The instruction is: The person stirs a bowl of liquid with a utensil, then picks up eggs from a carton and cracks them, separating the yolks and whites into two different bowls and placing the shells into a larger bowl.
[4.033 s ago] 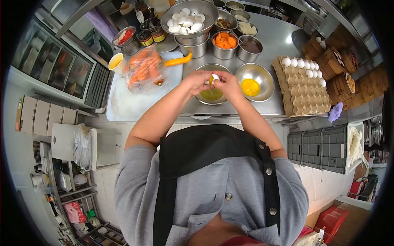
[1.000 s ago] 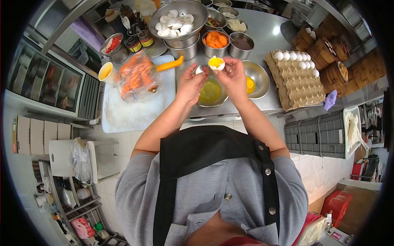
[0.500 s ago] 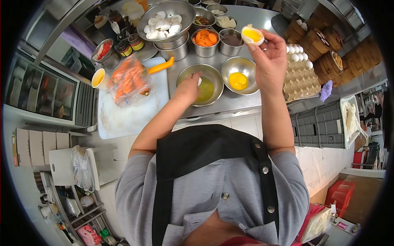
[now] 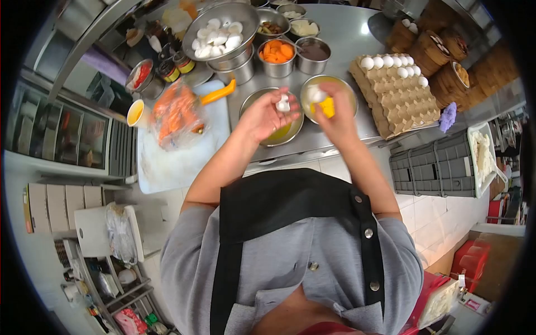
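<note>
My left hand [image 4: 267,116], palm up, has its fingers curled around a piece of white eggshell [image 4: 283,104]. It is above the left metal bowl [image 4: 245,104], which holds a clear yellowish liquid [image 4: 279,133]. Over the right metal bowl [image 4: 350,96] is my right hand [image 4: 335,111], blurred by motion, with its fingers on a white eggshell [image 4: 317,94]. Yellow yolk [image 4: 326,107] shows beneath that shell, partly hidden by the fingers.
A cardboard egg tray [image 4: 395,103] with white eggs stands at the right. Left are a cutting board [image 4: 167,164], bagged carrots [image 4: 177,114] and an orange-handled tool [image 4: 219,92]. Behind stand a bowl of eggshells [image 4: 218,40], sliced carrots [image 4: 277,51] and steamers [image 4: 432,49].
My right hand has come down from above the egg tray to the right bowl with its shell. My left hand has risen from inside the left bowl and turned palm up.
</note>
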Motion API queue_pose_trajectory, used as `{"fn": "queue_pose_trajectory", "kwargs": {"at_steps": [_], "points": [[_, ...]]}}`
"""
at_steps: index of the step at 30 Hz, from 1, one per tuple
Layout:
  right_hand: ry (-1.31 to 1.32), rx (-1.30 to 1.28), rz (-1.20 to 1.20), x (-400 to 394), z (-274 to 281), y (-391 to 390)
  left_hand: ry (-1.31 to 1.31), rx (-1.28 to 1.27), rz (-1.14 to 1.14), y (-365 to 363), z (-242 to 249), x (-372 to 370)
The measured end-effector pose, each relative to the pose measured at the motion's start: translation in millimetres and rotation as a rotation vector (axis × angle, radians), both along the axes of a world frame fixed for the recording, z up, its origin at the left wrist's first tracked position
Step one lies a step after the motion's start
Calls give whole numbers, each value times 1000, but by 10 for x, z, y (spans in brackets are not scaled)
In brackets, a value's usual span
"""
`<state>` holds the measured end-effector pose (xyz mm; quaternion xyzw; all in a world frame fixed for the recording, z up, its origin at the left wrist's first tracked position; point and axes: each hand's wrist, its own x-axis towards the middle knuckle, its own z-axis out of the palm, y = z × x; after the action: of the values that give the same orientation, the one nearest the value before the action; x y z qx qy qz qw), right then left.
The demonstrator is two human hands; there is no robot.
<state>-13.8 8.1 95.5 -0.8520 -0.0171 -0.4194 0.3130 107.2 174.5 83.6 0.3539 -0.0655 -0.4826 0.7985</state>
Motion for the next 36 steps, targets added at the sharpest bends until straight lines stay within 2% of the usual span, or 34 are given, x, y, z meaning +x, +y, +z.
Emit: {"fn": "queue_pose_trajectory", "kwargs": {"at_steps": [1,3,5,7,8,11,14,15,16,17,18,19,20,21,23,25,28,29,31,32,33,35,36], "points": [[41,61,62,48,-4,98,223,-94,-105,-46,-46,-6],[78,107,82,96,-14,235,255,-130,-167,-102,-153,-7],[245,265,337,121,7,230,327,-170,-186,-111,-185,61],[192,191,186,119,-7,0,282,-155,2,-129,-114,160],[151,128,68,121,3,-127,231,-168,15,-99,-20,287],[362,65,-200,150,170,-864,-32,-270,152,81,622,697],[456,-201,-490,341,74,-1516,-319,-209,522,161,1137,1236],[455,-200,-483,404,13,-1730,-443,-148,523,202,1145,1529],[478,-401,-433,467,-56,-1935,-519,128,491,231,1199,1725],[495,-601,-378,513,-90,-2087,-521,134,500,222,1169,1873],[491,-599,-368,543,-89,-2188,-728,410,564,206,1082,2007],[629,-649,-332,575,-81,-2267,-930,694,618,201,1080,2030],[770,-697,-294,606,-90,-2332,-1016,745,615,231,1056,2033],[769,-690,-285,625,-98,-2372,-1017,757,615,247,1033,2007],[750,-688,-189,647,-133,-2443,-1172,547,627,268,929,1923],[761,-702,-157,654,-115,-2452,-1127,512,657,177,933,1478],[713,-529,-158,667,-111,-2483,-1265,368,675,16,810,1056],[716,-524,-159,646,-179,-2500,-1229,315,647,-41,716,944],[403,-68,-279,497,-83,-2335,-1161,253,531,-112,573,699],[406,154,-273,393,-12,-2217,-1124,244,443,-132,504,583],[411,157,-288,278,-63,-2101,-1098,208,408,-163,413,489],[16,472,-134,11,-189,-1856,-1064,164,359,-202,253,315],[-34,482,-140,-187,-219,-1629,-998,171,291,-206,195,230]]}}
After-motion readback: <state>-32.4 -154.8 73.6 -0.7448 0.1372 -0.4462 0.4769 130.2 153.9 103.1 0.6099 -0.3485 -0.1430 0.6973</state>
